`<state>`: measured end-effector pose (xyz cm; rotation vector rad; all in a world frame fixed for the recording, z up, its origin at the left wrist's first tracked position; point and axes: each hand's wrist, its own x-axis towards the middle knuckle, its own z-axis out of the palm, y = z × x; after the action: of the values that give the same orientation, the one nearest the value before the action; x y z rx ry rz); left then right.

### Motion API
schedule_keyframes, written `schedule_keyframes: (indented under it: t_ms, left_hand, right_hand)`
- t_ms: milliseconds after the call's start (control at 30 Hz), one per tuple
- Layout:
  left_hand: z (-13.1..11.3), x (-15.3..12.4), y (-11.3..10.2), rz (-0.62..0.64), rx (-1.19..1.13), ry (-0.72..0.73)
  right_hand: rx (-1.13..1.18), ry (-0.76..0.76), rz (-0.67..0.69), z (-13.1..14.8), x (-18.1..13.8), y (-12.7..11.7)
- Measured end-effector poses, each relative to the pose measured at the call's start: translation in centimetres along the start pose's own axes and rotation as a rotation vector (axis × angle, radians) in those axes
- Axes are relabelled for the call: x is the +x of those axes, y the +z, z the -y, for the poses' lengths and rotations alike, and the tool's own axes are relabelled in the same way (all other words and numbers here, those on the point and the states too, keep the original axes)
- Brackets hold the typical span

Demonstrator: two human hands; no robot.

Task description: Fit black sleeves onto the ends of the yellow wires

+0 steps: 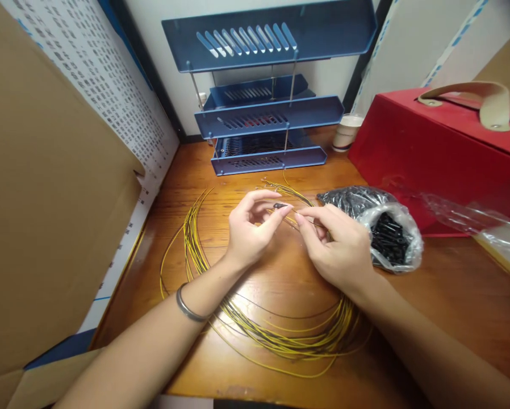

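Between the thumb and fingers of my left hand point(255, 224) is a small black plastic piece point(279, 205). Close to its right, my right hand point(334, 236) pinches the end of a thin wire point(296, 212). Whether the wire tip touches the black piece I cannot tell. Under both hands lies a large loose coil of yellow and dark wires point(276, 338) on the wooden table. Beside my right hand is a clear plastic bag point(414, 250), its mouth turned open, full of small black pieces point(389, 238).
A blue tiered tray rack point(267, 116) stands at the back against the wall. To the right are a red box point(425, 159) with a beige handle and a paper cup point(346, 133). Brown cardboard point(54, 187) walls off the left side of the table point(463, 301).
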<state>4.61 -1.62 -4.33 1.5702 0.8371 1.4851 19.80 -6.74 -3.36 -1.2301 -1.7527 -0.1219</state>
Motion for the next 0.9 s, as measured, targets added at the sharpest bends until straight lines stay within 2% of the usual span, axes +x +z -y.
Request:
schedule_keyframes:
  t_ms: [233, 467, 633, 900]
  left_hand:
    - [0.21, -0.01, -0.15, -0.047, 0.091, 0.059]
    - [0.13, -0.27, -0.14, 0.103, 0.039, 0.028]
    - [0.25, -0.23, -0.01, 0.106, 0.104, 0.067]
    - [0.22, -0.25, -0.08, 0.119, 0.075, 0.058]
  right_hand:
    - [0.059, 0.095, 0.023, 0.19, 0.00, 0.18]
    - [0.120, 0.146, -0.032, 0.44, 0.02, 0.15]
    - [0.154, 0.117, -0.095, 0.28, 0.15, 0.17]
    - [0.151, 0.067, -0.118, -0.19, 0.29, 0.19]
